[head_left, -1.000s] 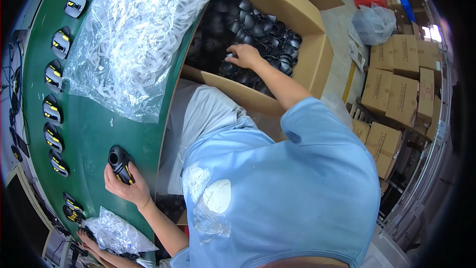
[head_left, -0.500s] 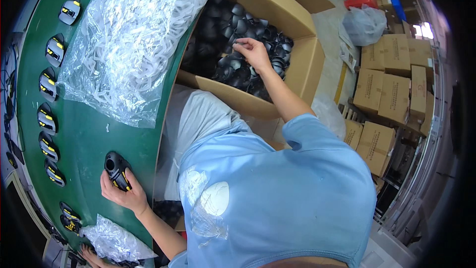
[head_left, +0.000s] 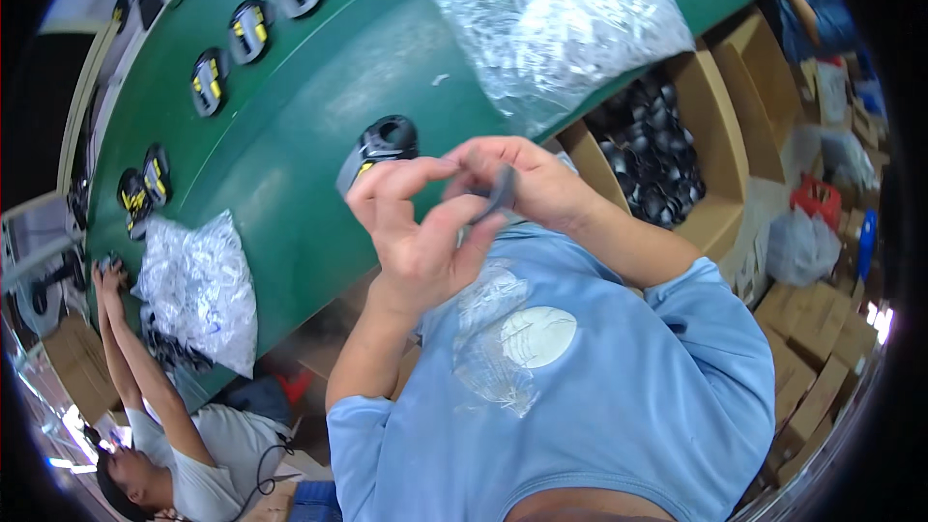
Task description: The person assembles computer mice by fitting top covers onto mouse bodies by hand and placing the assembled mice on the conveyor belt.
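Note:
In front of my chest both hands come together around a small dark curved plastic part (head_left: 503, 191). My right hand (head_left: 532, 182) grips it, fingers bent. My left hand (head_left: 411, 232) pinches its near side between thumb and fingers. Some fingertips overlap and the part is slightly blurred, so its full shape is hidden. Just behind my left hand, a black and grey device with yellow marks (head_left: 389, 138) lies on the green table (head_left: 319, 222), partly covered by that hand. To the right, an open cardboard box (head_left: 720, 150) holds many glossy black curved parts (head_left: 655, 150).
A clear bag of whitish pieces (head_left: 561, 14) lies across the table's far side. Similar grey and yellow devices (head_left: 249, 31) form a row. At left is another plastic bag (head_left: 198, 280), near a co-worker (head_left: 208, 454) reaching onto the table. Cartons (head_left: 807, 329) stand at right.
My right hand has left the box and come to my chest with a dark part. My left hand has let go of the device and joined it. The view has swung left.

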A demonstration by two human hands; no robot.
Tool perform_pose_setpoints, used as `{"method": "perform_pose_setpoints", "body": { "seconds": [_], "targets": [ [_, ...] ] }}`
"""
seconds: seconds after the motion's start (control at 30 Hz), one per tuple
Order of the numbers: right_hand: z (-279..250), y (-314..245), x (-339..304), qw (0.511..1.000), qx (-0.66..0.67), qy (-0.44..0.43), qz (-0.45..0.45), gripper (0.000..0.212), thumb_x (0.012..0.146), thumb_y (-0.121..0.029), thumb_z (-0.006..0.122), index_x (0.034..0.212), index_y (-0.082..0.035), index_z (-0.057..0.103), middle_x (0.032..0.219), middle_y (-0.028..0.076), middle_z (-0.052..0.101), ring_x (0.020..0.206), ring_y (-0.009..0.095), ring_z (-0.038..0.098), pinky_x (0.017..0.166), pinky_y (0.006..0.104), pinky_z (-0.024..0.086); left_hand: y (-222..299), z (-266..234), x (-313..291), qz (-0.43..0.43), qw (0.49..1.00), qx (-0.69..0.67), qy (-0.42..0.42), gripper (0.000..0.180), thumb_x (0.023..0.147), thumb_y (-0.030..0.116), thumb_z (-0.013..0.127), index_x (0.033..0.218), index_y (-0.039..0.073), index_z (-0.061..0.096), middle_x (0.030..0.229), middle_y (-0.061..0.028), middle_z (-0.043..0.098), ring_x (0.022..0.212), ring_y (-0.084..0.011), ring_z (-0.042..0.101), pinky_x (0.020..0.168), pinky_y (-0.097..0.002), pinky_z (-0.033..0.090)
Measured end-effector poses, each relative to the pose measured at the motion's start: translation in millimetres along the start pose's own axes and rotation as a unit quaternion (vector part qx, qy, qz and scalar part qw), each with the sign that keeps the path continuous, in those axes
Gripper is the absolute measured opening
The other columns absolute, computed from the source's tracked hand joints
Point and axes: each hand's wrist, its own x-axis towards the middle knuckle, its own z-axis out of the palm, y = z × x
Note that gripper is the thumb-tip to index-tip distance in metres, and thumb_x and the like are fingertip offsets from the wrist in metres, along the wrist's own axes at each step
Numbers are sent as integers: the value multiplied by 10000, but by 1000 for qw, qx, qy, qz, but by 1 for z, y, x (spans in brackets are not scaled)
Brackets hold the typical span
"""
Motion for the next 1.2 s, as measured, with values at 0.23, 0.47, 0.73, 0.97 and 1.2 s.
{"method": "perform_pose_setpoints", "body": {
  "seconds": [0.23, 0.47, 0.73, 0.97, 1.2],
  "targets": [
    [24, -13, 43, 939, -266, -73, -208, 421, 1038, -124, 744, 1445, -62, 654, 1051, 14, 691, 982, 81, 641, 875, 255, 526, -17, -15, -30, -286, 945, -143, 69, 281, 987, 261, 782, 1134, 35, 707, 1270, -162, 627, 1212, -347, 499, 1036, -478, 421],
    [-12, -27, 108, 936, -332, -74, -94, 345, 1025, -214, 772, 1340, -84, 725, 1115, 46, 754, 960, 137, 687, 895, 301, 548, -71, -25, -44, -240, 954, 159, -86, 712, 822, 389, 914, 1370, 9, 662, 1311, -145, 649, 1228, -364, 537, 1082, -503, 413],
    [-16, -25, 112, 648, -675, -117, -333, 473, 864, -339, 864, 1277, -130, 765, 1270, 56, 742, 1041, 302, 648, 984, 424, 540, -101, -41, -47, -175, 972, 102, -121, 676, 824, 331, 887, 1406, 57, 677, 1351, -101, 666, 1218, -345, 554, 1088, -477, 406],
    [-11, -30, 115, 659, -658, -134, -339, 655, 766, -338, 933, 1341, -122, 706, 1287, 36, 753, 1033, 290, 658, 967, 413, 553, -105, -36, -51, -169, 975, 101, -102, 688, 808, 339, 880, 1414, 78, 684, 1354, -79, 676, 1217, -328, 559, 1082, -466, 399],
    [-11, -32, 124, 621, -692, -185, -319, 670, 787, -340, 919, 1382, -127, 697, 1324, 63, 747, 1066, 285, 670, 976, 415, 561, -106, -36, -53, -171, 977, 91, -88, 685, 810, 329, 875, 1414, 72, 682, 1347, -86, 678, 1211, -330, 570, 1068, -465, 409]
  ]
}}
